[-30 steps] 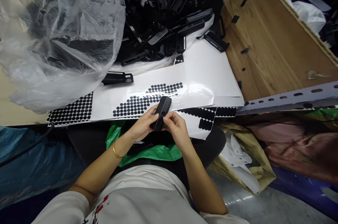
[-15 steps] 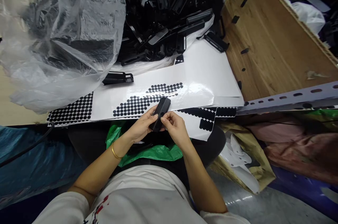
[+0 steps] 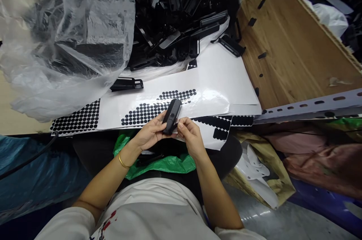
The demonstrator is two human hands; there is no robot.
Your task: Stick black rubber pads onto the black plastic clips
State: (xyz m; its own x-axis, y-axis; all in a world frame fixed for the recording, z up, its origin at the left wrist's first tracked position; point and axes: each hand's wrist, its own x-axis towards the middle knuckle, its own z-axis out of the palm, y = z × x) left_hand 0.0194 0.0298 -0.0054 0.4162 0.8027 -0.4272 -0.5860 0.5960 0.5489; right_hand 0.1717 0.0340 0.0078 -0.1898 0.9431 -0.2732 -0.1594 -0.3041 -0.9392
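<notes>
My left hand (image 3: pixel 150 133) grips a slim black plastic part (image 3: pixel 173 113) with a ribbed, textured face and a dark round spot near its middle. The part is tilted, its upper end leaning right, over the front edge of a white sticker sheet (image 3: pixel 215 98). Just to the right of its lower end is my right hand (image 3: pixel 191 136), thumb and fingertips pinched together; what they hold, if anything, is too small to make out. Rows of black round stickers (image 3: pixel 141 114) show on the sheet behind the part.
A heap of similar black parts (image 3: pixel 181 25) fills the back. A clear plastic bag (image 3: pixel 70 43) covers the left, with one loose part (image 3: pixel 127 83) beside it. A wooden board (image 3: pixel 294 51) rises at right. A green bag (image 3: pixel 166 166) lies across my lap.
The black part has moved slightly up and turned in my left hand. My right fingertips have come off its face and shifted a little right.
</notes>
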